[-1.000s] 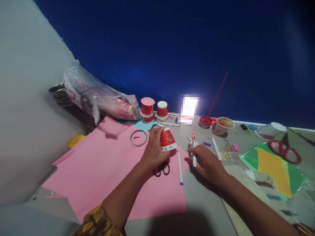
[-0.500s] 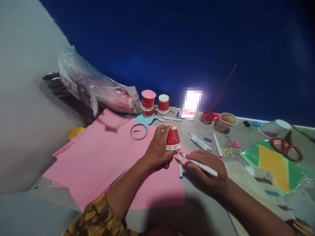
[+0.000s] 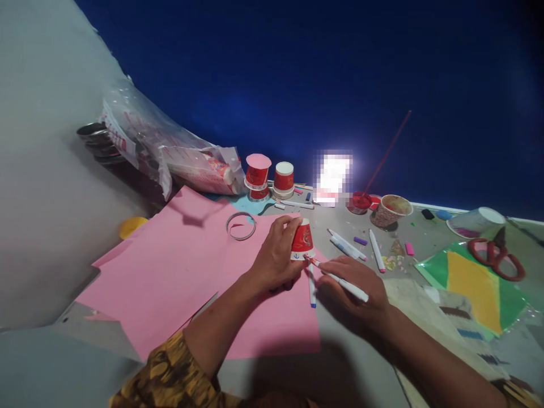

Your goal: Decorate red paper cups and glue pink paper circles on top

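My left hand (image 3: 276, 252) is closed round a red paper cup (image 3: 302, 238) held upside down, its white rim at the bottom. Small blue marks show on that rim. In my right hand (image 3: 361, 280) is a white felt-tip marker (image 3: 349, 288), gripped like a pen. Its red tip meets the cup's rim, though I cannot tell if it presses on it. A second white marker with a blue end (image 3: 313, 289) lies just below the cup, partly over the pink paper (image 3: 170, 272). The left fingertips behind the cup are hidden.
Stacked red cups (image 3: 257, 173) and another upturned cup (image 3: 283, 178) stand at the back. A tape ring (image 3: 241, 226) lies on the pink paper. To the right are loose markers (image 3: 376, 249), a patterned cup (image 3: 389, 212), a red paint pot (image 3: 359, 202) and scissors (image 3: 495, 258).
The cup has turned slightly in my left hand, so fewer blue marks face me. My right hand with the marker has shifted a little left and up along the rim.
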`<state>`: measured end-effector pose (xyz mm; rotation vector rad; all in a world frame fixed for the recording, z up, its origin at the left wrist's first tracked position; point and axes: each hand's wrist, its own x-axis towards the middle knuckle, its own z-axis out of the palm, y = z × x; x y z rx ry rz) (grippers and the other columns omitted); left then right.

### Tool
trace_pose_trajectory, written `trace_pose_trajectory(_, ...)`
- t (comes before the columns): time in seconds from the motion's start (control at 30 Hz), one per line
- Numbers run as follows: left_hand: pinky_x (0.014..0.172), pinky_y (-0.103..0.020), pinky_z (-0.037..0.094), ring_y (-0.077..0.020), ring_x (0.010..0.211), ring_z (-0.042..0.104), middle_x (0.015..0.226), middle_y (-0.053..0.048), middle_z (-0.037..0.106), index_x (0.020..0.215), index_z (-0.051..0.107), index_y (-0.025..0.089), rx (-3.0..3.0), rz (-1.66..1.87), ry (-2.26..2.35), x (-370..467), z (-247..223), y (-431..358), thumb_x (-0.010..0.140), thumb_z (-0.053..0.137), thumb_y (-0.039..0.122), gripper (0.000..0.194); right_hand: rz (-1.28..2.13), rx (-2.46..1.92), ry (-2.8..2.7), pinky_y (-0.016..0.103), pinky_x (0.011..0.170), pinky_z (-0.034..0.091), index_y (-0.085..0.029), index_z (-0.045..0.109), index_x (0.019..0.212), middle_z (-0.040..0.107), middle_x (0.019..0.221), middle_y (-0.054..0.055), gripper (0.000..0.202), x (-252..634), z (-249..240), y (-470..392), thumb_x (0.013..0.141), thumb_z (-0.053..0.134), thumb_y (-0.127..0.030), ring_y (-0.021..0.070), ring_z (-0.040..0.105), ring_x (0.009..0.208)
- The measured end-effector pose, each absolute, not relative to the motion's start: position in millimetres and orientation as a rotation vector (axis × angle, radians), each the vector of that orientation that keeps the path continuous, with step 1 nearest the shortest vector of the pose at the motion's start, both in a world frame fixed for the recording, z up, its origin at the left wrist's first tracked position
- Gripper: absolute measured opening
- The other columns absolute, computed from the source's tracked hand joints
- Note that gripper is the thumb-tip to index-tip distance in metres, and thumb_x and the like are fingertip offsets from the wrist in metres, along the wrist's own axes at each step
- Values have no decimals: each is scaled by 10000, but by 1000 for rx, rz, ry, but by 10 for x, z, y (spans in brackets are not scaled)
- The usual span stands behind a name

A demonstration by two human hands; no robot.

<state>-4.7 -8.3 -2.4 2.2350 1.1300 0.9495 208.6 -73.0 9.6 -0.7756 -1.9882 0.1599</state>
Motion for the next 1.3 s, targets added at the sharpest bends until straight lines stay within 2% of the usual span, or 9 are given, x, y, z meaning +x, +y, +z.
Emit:
trace_pose_trajectory(0.43,1146,-555,489,-372,1429,446,1484,-177,407,1509,394,216,2264,958,1120,-45,-17,-90,775,775,201,827,192,-777,-1998,353,737,613,-161,674,1255,803,985,104,318,2094,9,-715,956,695,-56,221,739,843)
trace_pose_trajectory(0.7,1137,-580,491,-378,1427,449,1479,-172,412,1510,384,236,2283,963,1116,-46,-25,-80,782,788,226,833,165,-778,-2003,342,716,620,-171,691,1223,812,960,96,273,2089,60,-709,971,668,-67,219,759,814)
trace_pose_trajectory(0.9,1144,-564,486,-373,1431,445,1485,-183,405,1504,394,205,2276,948,1120,-49,-17,-86,777,788,209,827,138,-793,-1999,349,716,634,-187,698,1228,818,955,89,272,2095,53,-711,973,680,-94,219,766,807)
trace_pose_trajectory(1.1,1146,-576,478,-384,1431,444,1490,-166,408,1517,380,251,2269,940,1123,-44,-17,-85,769,787,209,852,137,-786,-1990,355,697,635,-194,692,1229,817,947,90,270,2088,69,-705,979,669,-95,224,766,796)
trace_pose_trajectory(1.3,1158,-569,473,-374,1430,445,1478,-175,414,1504,385,225,2272,934,1119,-49,-2,-89,771,790,212,837,137,-790,-2009,348,687,627,-186,679,1213,808,932,93,244,2098,73,-709,989,661,-92,217,757,786)
